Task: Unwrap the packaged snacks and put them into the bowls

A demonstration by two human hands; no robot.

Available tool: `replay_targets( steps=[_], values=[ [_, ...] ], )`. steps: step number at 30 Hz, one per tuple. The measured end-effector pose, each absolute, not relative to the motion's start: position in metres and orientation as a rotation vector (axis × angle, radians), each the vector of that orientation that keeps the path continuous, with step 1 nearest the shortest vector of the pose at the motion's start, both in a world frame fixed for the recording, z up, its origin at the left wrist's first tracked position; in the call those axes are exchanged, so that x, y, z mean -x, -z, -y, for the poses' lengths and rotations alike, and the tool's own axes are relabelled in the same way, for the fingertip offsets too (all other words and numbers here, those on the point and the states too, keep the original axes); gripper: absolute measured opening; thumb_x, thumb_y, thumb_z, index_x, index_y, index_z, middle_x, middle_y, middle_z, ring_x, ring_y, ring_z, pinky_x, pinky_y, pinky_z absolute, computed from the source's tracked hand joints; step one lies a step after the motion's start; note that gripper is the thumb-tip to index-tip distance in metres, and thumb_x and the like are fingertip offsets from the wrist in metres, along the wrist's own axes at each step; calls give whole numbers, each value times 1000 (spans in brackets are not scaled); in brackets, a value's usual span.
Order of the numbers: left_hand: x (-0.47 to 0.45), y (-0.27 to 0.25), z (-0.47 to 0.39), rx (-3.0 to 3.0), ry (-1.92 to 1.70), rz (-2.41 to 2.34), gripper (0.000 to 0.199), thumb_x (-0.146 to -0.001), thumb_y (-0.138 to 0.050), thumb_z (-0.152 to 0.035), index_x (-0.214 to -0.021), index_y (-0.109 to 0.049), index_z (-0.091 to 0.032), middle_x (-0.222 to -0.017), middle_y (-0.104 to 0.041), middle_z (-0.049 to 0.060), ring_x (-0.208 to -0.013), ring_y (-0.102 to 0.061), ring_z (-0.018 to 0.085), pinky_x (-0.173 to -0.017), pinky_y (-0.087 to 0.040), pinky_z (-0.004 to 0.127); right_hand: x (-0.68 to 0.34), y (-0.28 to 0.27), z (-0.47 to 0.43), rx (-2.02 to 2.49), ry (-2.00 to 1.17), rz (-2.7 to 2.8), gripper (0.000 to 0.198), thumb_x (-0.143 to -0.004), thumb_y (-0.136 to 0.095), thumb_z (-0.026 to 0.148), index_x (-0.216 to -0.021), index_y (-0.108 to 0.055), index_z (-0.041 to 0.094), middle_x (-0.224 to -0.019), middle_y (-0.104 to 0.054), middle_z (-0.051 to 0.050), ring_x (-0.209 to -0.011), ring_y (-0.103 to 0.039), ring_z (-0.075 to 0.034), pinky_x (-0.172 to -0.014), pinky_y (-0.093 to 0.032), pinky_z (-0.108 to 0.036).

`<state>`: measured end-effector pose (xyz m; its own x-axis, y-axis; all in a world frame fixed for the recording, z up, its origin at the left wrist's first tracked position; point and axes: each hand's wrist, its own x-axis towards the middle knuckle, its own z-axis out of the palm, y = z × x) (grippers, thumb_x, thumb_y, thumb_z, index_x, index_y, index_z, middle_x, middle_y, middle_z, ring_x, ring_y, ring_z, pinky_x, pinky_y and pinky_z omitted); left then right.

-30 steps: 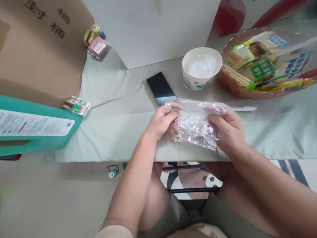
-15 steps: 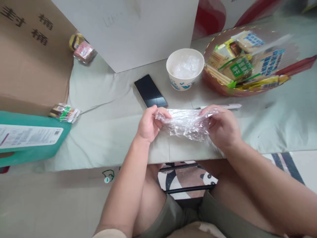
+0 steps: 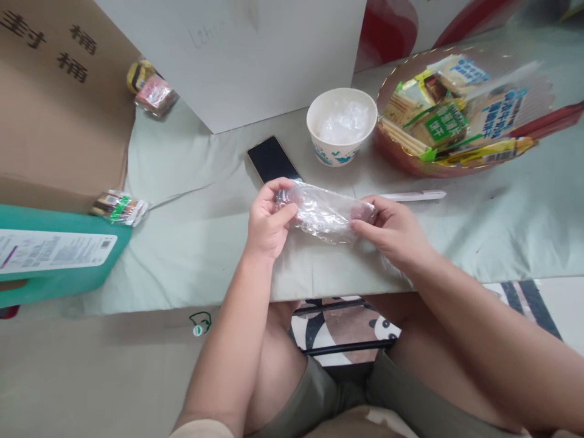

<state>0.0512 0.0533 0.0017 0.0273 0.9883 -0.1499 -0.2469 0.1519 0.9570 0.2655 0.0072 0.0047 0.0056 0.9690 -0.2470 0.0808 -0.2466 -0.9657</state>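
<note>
A thin, crinkled clear plastic bag (image 3: 325,210) is stretched between my two hands above the front part of the table. My left hand (image 3: 270,219) pinches its left end between thumb and fingers, close to the lower end of a dark-screened phone (image 3: 274,158). At the right end, the thumb and fingers of my right hand (image 3: 395,228) grip the plastic. Just past my right hand lies a white pen (image 3: 413,196), its left part hidden. A paper bowl (image 3: 336,152) with blue-green print stands behind the bag, holding crumpled clear plastic (image 3: 349,121).
A gold-rimmed basket (image 3: 392,161) of wrapped snacks stands to the right of the bowl. Behind are a white box (image 3: 274,61) and a cardboard box (image 3: 59,121). A green container (image 3: 104,267) and small snack packs (image 3: 119,207) are at left. The cloth-covered table's edge (image 3: 159,307) runs before my legs.
The plastic has gone from loosely bunched to a flatter, narrower strip. My left hand has moved slightly up and left; my right hand has shifted left, and its fingers have a new hold.
</note>
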Motion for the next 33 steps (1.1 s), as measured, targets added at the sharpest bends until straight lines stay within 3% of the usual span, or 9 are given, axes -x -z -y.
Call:
replay_targets(
  steps=[4,8,11,14,17,22,25,30,33],
  values=[
    [-42,-2,-55,-893,-1226,-1048,57,-67,-84,-34,-116,-56,-38,-120,-67,0,-97,-69,17,-62,-51,23,-269,-11,-8,1278,-1637,1276,25,-73,-81,38,-74,-63,21,-67,-60,3,-61,-52,-13,-56,-41,-25],
    [-45,-2,-53,-856,-1077,-983,68,-60,-90,-31,-118,-53,-34,-105,-69,-2,-85,-72,14,-67,-54,24,-271,-13,-8,1060,-1853,1331,30,-80,-79,49,-89,-73,21,-85,-74,-3,-79,-67,-18,-74,-55,-30],
    [-53,-3,-50,-813,-945,-921,70,-56,-92,-25,-115,-54,-29,-99,-70,-3,-74,-70,11,-70,-56,24,-268,-10,-7,1024,-1861,1256,33,-81,-80,48,-100,-72,22,-95,-77,-5,-87,-70,-20,-78,-59,-32],
    [-59,-4,-48,-764,-931,-891,68,-56,-93,-22,-113,-57,-27,-99,-71,-2,-75,-71,12,-68,-56,23,-263,-9,-4,1035,-1872,1344,25,-81,-79,42,-92,-72,21,-85,-74,-3,-78,-68,-18,-68,-56,-29],
    [-62,-3,-46,-704,-913,-850,61,-61,-94,-32,-113,-62,-25,-101,-73,1,-81,-73,14,-68,-57,24,-260,-9,-2,1087,-1813,1381,20,-84,-74,38,-84,-71,19,-74,-69,0,-64,-60,-15,-58,-48,-26],
    [-68,0,-38,-785,-654,-813,50,-67,-93,-44,-104,-73,-17,-90,-75,5,-75,-70,16,-68,-56,27,-260,-10,-4,1156,-1592,1287,19,-84,-73,38,-92,-71,21,-84,-72,-2,-71,-64,-17,-65,-52,-29],
    [-73,2,-35,-916,-671,-909,36,-70,-91,-40,-92,-75,-16,-78,-72,4,-66,-64,13,-61,-50,25,-259,-9,-4,1118,-1634,1263,21,-85,-72,40,-96,-70,22,-82,-72,-2,-73,-65,-17,-65,-52,-29],
    [-72,0,-36,-998,-672,-973,36,-76,-84,-40,-104,-73,-21,-50,-55,-7,-38,-44,8,-39,-33,22,-259,-5,-3,1137,-1677,1146,24,-85,-70,38,-104,-65,23,-71,-65,3,-60,-56,-13,-57,-46,-26],
    [-71,-4,-38,-914,-745,-938,31,-73,-82,-37,-98,-70,-23,-47,-53,-8,-36,-45,9,-37,-31,21,-259,-2,-3,1157,-1614,1114,19,-83,-69,35,-97,-64,23,-69,-62,4,-58,-53,-12,-56,-42,-26]
  ],
)
